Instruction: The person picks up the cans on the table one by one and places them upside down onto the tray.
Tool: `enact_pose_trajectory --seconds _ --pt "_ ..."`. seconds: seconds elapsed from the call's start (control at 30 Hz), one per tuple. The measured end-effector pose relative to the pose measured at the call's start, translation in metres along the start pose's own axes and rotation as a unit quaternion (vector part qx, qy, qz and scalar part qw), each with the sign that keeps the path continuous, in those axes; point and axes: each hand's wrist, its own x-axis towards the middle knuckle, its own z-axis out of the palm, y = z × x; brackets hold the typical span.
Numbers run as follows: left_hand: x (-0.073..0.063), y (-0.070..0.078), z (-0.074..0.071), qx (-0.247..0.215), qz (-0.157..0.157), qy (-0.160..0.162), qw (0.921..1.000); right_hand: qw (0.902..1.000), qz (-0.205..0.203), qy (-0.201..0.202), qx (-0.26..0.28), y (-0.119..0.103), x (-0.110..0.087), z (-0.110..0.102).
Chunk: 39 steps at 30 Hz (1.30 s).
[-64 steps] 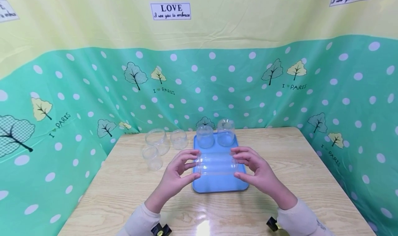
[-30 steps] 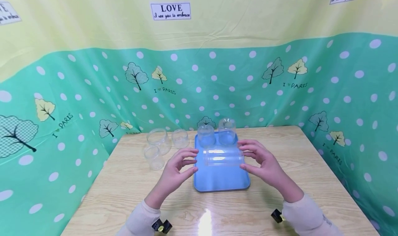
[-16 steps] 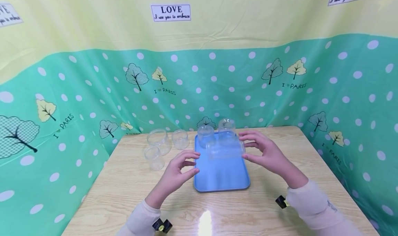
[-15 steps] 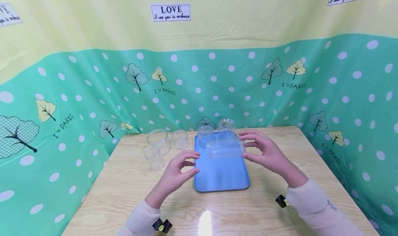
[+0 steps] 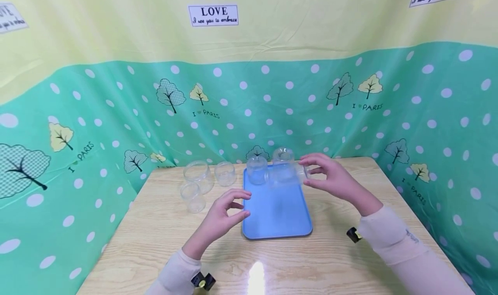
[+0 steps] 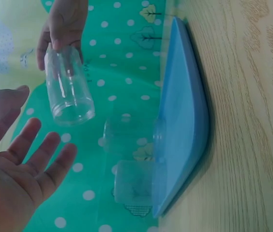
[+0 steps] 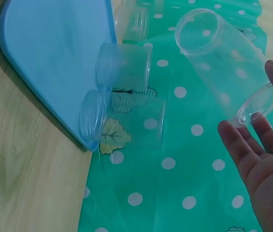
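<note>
While the wide jar (image 5: 197, 174), the narrow jar (image 5: 192, 198) and the small jar (image 5: 225, 174) keep their places at the left of the table (image 5: 155, 234), the change lies farther right. Your left hand (image 5: 221, 213) has come away from the clear cylindrical jar (image 7: 228, 67) that both hands had by its ends, and this has travelled back and to the right over the blue tray (image 5: 277, 221). It is on its side in the air, lifted off the tray, near the two standing there: the left tray jar (image 5: 256, 170) and, next to it, the right tray jar (image 5: 283, 156). For the work in hand, that suggests your right hand (image 5: 334, 178) alone now carries and steers it, so that grip matters more.

Your left is relaxed and holds nothing: thumb and fingers stand apart, slightly bent, near the tray's left edge and clear of the carried jar. Your right pinches that jar's right end, thumb on one side and fingers on the other, spread about as wide as the jar itself. The other end is unsupported, and motion blur in the head view leaves its exact tilt hard to judge.
</note>
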Motion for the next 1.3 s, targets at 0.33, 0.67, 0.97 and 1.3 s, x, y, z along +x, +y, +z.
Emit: enact_pose_trajectory --seconds 0.33,0.67,0.97,1.3 --pt "0.0 -0.001 0.002 0.011 -0.019 -0.01 0.9997 0.9986 0.017 -0.032 -0.038 0.011 0.017 -0.005" --pt "0.0 0.002 0.001 0.01 -0.015 -0.021 0.9996 0.9939 0.044 -0.069 -0.074 0.011 0.037 -0.01" --pt "0.001 0.003 0.0 0.02 -0.032 -0.034 0.9987 0.9846 0.068 -0.108 -0.12 0.006 0.057 -0.016" --pt "0.0 0.003 0.0 0.025 -0.039 -0.04 0.9981 0.9702 0.082 -0.148 -0.173 0.003 0.072 -0.011"
